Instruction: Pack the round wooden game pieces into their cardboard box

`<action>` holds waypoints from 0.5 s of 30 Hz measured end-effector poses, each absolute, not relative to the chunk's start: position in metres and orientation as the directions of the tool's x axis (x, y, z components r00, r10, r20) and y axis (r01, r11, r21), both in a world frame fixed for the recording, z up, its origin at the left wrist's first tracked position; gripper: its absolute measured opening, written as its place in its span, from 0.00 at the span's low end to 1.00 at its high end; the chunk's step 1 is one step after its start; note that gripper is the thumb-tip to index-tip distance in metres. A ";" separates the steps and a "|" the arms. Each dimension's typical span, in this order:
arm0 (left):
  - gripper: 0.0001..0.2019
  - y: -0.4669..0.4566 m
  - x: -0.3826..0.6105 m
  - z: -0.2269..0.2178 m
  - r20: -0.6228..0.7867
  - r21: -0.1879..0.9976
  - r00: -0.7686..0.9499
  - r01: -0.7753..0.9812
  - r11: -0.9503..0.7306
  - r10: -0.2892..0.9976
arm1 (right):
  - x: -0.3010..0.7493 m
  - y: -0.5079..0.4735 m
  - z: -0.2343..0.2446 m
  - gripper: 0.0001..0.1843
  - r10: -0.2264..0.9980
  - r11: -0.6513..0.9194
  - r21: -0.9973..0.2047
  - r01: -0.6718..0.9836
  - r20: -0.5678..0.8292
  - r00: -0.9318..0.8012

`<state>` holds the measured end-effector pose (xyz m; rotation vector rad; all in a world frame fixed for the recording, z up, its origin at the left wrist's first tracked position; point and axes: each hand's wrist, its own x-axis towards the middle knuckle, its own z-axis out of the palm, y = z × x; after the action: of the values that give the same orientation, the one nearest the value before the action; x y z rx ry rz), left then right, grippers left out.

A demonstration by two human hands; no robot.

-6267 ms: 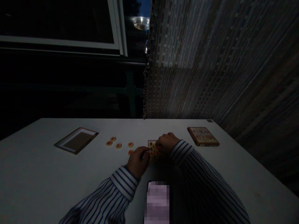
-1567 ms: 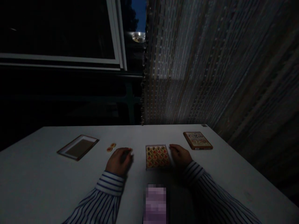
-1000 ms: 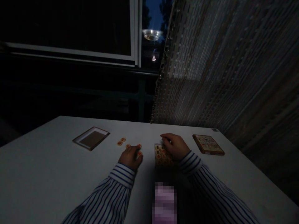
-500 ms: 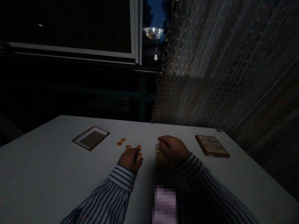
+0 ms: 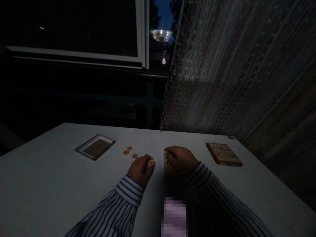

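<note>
My left hand [image 5: 140,170] pinches a round Chinese chess piece [image 5: 151,163] with a red character between thumb and fingers. Just beyond those fingers lies another chess piece [image 5: 146,155], partly covered by the hand. Farther left on the white table are a chess piece [image 5: 134,156] and a touching pair of chess pieces [image 5: 126,152], all marked in red. My right hand [image 5: 181,160] is curled over a small box of chess pieces [image 5: 168,167] and hides much of it. Its fingertips reach the box's far edge; whether they hold a piece is hidden.
A shallow, open box lid [image 5: 95,146] lies at the left of the white table [image 5: 49,184]. At the right is a flat box [image 5: 224,154] with printed lettering. A bead-string curtain [image 5: 212,82] hangs behind the right side, beside a dark window [image 5: 74,29].
My left hand has closed on the nearer chess piece, which now sits between thumb and fingers and has shifted slightly right. My right hand has moved a little left over the box.
</note>
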<state>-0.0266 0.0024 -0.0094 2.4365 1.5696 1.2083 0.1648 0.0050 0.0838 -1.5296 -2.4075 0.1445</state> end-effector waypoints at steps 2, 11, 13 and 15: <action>0.12 -0.001 -0.022 -0.007 0.664 0.359 0.210 0.753 -0.552 0.718 | 0.165 0.005 0.083 0.18 0.898 0.437 -0.233 0.869 0.174 -0.405; 0.11 -0.012 -0.014 0.004 0.745 0.310 0.199 0.742 -0.595 0.636 | 0.164 0.005 0.085 0.18 0.898 0.440 -0.228 0.869 0.119 -0.423; 0.12 -0.013 -0.013 0.004 0.743 0.332 0.188 0.731 -0.597 0.643 | 0.164 0.004 0.085 0.17 0.896 0.443 -0.240 0.864 0.107 -0.430; 0.11 -0.014 -0.011 0.004 0.728 0.363 0.182 0.716 -0.596 0.662 | 0.164 0.004 0.085 0.16 0.890 0.455 -0.265 0.850 0.111 -0.442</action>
<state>-0.0107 -0.0142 0.0045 2.4604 1.4360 1.4607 0.1639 0.0042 0.0852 -1.5070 -2.4716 0.2492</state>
